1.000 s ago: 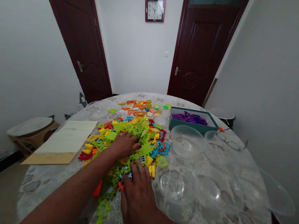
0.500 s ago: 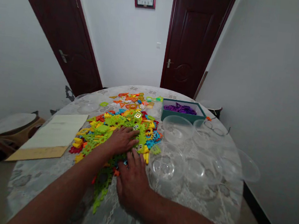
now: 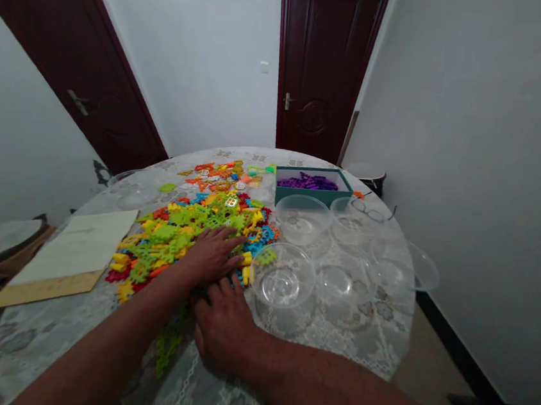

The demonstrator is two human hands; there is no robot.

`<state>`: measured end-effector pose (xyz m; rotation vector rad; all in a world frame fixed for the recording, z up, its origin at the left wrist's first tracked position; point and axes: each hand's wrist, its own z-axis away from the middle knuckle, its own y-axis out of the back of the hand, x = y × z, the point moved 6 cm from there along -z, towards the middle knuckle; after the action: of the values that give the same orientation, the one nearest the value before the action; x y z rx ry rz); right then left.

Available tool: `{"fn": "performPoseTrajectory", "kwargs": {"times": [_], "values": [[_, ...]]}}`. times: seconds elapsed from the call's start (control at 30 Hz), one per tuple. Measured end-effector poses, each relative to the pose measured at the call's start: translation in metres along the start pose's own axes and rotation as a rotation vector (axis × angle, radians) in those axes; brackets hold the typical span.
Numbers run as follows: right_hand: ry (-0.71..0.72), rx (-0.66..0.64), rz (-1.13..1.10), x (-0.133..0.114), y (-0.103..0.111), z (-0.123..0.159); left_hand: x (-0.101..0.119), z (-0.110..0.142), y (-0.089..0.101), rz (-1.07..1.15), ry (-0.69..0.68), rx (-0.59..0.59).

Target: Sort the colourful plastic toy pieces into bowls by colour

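A broad heap of plastic building pieces [image 3: 171, 231], mostly lime green with yellow, red, orange and blue ones, lies on the table. My left hand [image 3: 214, 254] rests palm down on the heap's right part, fingers apart. Just below it, my right hand [image 3: 223, 326] presses at the near edge of the heap, its fingers bent downward and their tips partly hidden beside the left hand. I see no piece gripped in either hand. A green lattice piece [image 3: 168, 346] sticks out toward me under the left forearm.
Clear plastic bowls [image 3: 281, 281] stand right of the heap. Behind them is a green box [image 3: 312, 197] of purple pieces [image 3: 309, 181], with eyeglasses [image 3: 371, 212] to its right. Orange pieces [image 3: 222, 175] lie farther back. Paper [image 3: 88, 235] lies at the left.
My view has swung right and down. My right hand has moved closer to the left hand, and its fingers have bent more. The left hand stays on the heap.
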<state>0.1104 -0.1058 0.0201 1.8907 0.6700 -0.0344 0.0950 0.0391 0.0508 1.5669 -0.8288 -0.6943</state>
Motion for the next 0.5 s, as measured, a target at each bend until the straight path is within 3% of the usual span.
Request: {"fn": "performPoseTrajectory", "kwargs": {"times": [0.17,0.27,0.4,0.5], "values": [[0.088,0.094,-0.021,0.000,0.005,-0.004,-0.017,0.019,0.013,-0.012,0.009,0.186],[0.267,0.194,-0.052,-0.010,0.018,-0.007,-0.023,0.041,0.022,0.016,0.023,0.369],[0.450,0.453,-0.128,-0.033,0.076,-0.001,-0.029,0.073,0.018,0.029,0.073,0.544],[0.372,0.532,-0.183,-0.041,0.136,0.002,-0.031,0.091,0.012,0.017,0.094,0.599]]}}
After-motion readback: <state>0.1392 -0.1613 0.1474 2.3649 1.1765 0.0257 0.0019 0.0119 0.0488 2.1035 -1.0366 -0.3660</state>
